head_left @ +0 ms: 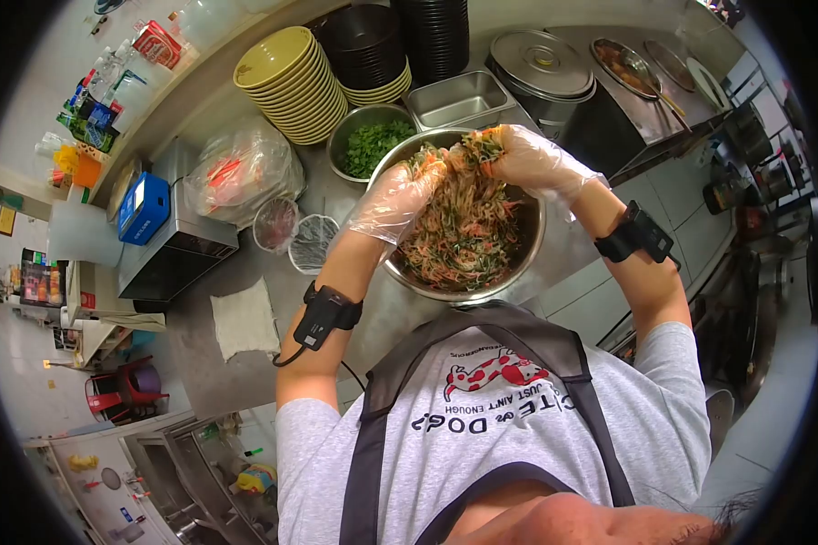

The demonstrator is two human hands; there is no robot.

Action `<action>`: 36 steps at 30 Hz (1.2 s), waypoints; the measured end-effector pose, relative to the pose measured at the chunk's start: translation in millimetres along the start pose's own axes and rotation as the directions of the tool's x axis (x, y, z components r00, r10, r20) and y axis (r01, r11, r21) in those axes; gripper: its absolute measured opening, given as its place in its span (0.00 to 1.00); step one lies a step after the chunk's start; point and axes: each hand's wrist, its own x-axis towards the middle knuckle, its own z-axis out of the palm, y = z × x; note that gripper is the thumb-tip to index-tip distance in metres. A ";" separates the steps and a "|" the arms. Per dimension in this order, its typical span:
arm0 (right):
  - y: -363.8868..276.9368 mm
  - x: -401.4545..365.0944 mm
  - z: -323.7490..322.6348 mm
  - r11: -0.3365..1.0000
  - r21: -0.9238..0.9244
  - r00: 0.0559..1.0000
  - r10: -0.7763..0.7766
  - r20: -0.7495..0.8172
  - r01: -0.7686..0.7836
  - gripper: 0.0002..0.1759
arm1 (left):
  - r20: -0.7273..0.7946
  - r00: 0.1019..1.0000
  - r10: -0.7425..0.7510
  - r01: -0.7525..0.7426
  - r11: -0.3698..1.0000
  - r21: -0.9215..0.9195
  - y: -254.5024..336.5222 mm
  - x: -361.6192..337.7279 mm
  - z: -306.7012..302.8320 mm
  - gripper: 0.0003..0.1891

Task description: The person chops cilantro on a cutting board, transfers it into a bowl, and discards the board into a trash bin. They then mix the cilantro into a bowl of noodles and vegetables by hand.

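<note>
A large steel mixing bowl (529, 252) on the steel counter holds shredded salad (463, 241) of pale, orange and green strands. My left hand (398, 198), in a clear plastic glove, grips a bunch of the salad at the bowl's far left rim. My right hand (532, 162), also gloved, lifts another clump above the bowl's far edge. Strands hang between both hands and the pile below. Each forearm carries a black strapped device.
Behind the bowl stand a smaller bowl of chopped greens (369, 145), an empty steel tray (456, 98), stacked yellow bowls (291, 80), black bowls (365, 44) and a lidded pot (542, 65). A plastic bag (242, 173), covered cups (311, 242) and a scale (174, 243) sit left.
</note>
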 end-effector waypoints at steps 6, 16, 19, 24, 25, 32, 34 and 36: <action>3.0 -1.4 6.6 0.986 -0.166 0.996 0.043 0.083 -0.029 0.19 | 0.037 0.995 -0.095 0.098 0.992 -0.081 -20.6 -2.8 2.3 0.31; 95.5 34.6 47.6 0.948 -0.269 0.923 0.247 0.296 -0.167 0.27 | 0.108 0.733 -0.672 0.473 0.389 -0.791 -123.4 6.5 49.8 0.37; 80.4 37.0 51.8 0.905 -0.159 0.844 0.426 0.327 -0.395 0.32 | -0.121 0.609 -0.784 0.383 0.424 -0.821 -200.6 32.9 53.5 0.45; 172.3 70.5 113.1 0.621 0.522 0.783 0.266 0.562 -0.585 0.41 | -0.365 0.413 -0.834 0.529 0.546 -0.649 -235.0 53.6 62.1 0.40; 185.1 76.3 124.7 0.661 0.464 0.785 0.335 0.520 -0.590 0.42 | -0.362 0.487 -0.795 0.392 0.570 -0.723 -320.7 79.8 50.5 0.48; 138.5 47.2 92.7 0.477 0.621 0.780 0.304 0.547 -0.622 0.27 | -0.213 0.861 -0.462 0.061 0.510 -0.858 -231.6 54.2 37.3 0.34; 136.8 45.8 82.0 0.483 0.658 0.812 0.251 0.527 -0.577 0.25 | -0.255 0.863 -0.437 0.085 0.622 -0.778 -176.4 35.5 36.5 0.33; 117.5 36.2 64.8 0.473 0.778 0.904 0.113 0.412 -0.414 0.21 | -0.203 0.932 -0.301 0.068 0.694 -0.716 -179.4 43.4 19.5 0.30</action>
